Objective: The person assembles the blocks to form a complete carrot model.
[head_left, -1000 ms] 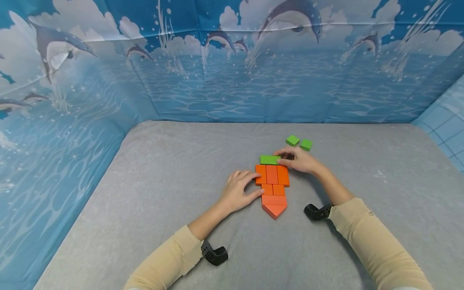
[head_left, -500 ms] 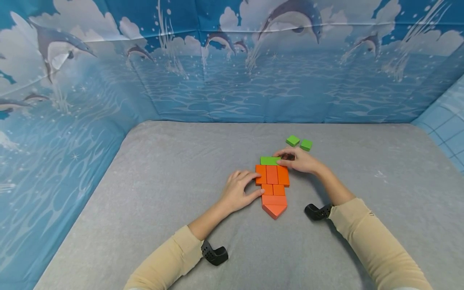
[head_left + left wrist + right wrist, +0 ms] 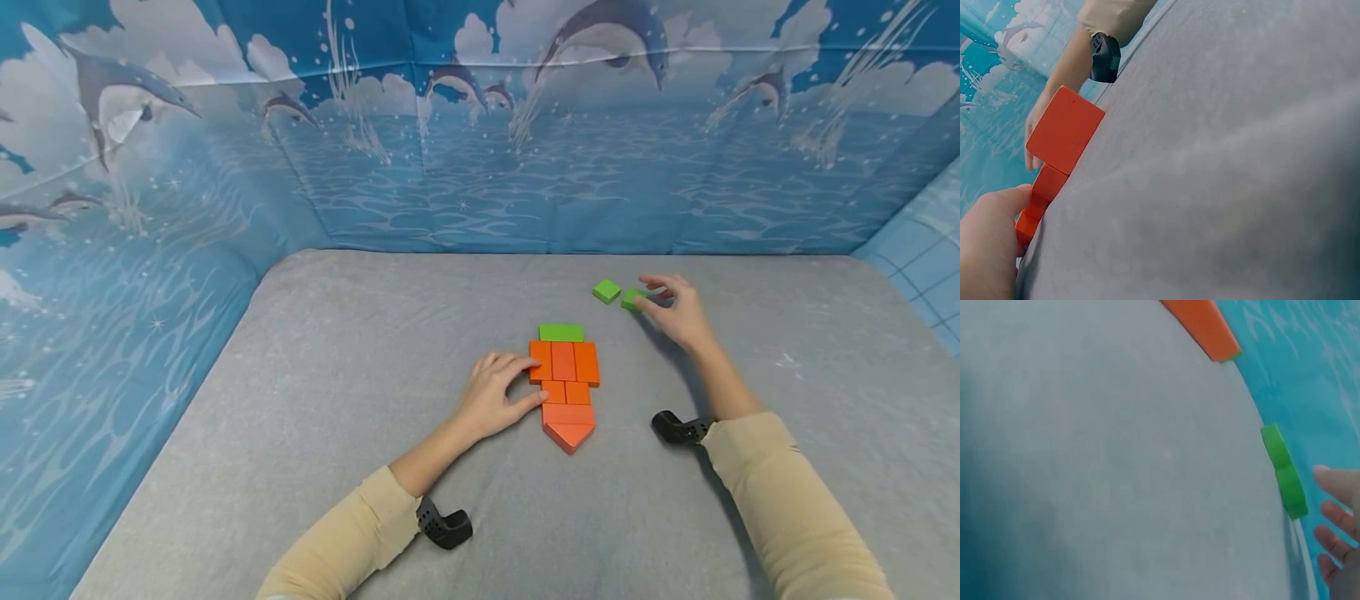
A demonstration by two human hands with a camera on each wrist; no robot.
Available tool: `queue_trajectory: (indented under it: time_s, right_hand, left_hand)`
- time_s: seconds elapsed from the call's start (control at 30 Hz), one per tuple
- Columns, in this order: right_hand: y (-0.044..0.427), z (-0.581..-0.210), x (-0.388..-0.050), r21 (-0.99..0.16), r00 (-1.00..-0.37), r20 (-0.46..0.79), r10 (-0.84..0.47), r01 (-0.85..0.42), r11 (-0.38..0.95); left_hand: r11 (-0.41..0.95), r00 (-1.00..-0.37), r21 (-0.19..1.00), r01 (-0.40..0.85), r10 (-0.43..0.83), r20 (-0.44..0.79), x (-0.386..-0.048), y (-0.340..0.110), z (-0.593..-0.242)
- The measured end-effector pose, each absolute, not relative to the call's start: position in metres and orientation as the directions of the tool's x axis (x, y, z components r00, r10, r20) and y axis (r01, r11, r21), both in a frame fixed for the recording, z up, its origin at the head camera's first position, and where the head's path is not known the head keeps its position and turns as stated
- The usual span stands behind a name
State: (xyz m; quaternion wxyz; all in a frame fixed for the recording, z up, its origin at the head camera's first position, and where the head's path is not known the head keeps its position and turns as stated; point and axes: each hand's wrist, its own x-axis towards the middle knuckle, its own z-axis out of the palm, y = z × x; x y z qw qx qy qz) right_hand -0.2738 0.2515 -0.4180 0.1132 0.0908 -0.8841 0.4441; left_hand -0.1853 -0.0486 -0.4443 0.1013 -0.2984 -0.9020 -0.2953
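Note:
In the head view a flat figure of orange blocks (image 3: pixel 563 363) lies on the grey cloth, a pointed block (image 3: pixel 569 436) at its near end. A green rectangular block (image 3: pixel 561 333) lies against its far end. My left hand (image 3: pixel 491 398) rests at the figure's left side, index finger and thumb touching orange blocks, as the thumb also shows in the left wrist view. My right hand (image 3: pixel 678 312) is over the right one of two small green blocks (image 3: pixel 632 300), thumb and fingers spread apart. The right wrist view shows a gap between these fingers and the green blocks.
The other small green block (image 3: pixel 607 291) lies just left of the first. A blue dolphin-print curtain (image 3: pixel 480 200) stands behind the grey cloth surface (image 3: pixel 360 350) and along its left side. Black devices are strapped at both wrists.
My right hand has let go of the green rectangular block and moved right and away from me, to the small green blocks. The left hand has stayed where it was.

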Motion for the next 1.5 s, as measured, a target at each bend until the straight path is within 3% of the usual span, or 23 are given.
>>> queue_trajectory:
  time_s: [0.53, 0.77, 1.1, 1.5]
  right_hand:
    - [0.256, -0.427, -0.271, -0.741, -0.986, 0.165, -0.032, -0.145, 0.655]
    - [0.239, -0.419, -0.266, -0.754, -0.976, 0.216, -0.009, -0.173, 0.634]
    - [0.203, -0.418, -0.257, -0.756, -0.982, 0.167, -0.094, -0.188, 0.627]
    - [0.201, -0.423, -0.257, -0.766, -0.978, 0.123, -0.168, -0.201, 0.611]
  left_hand:
    - [0.647, -0.797, 0.466, 0.604, 0.478, 0.369, -0.186, -0.05, -0.446]
    - [0.648, -0.795, 0.461, 0.606, 0.48, 0.371, -0.186, -0.05, -0.446]
    - [0.647, -0.802, 0.475, 0.597, 0.48, 0.354, -0.185, -0.05, -0.444]
    - [0.652, -0.802, 0.467, 0.597, 0.476, 0.362, -0.185, -0.049, -0.443]
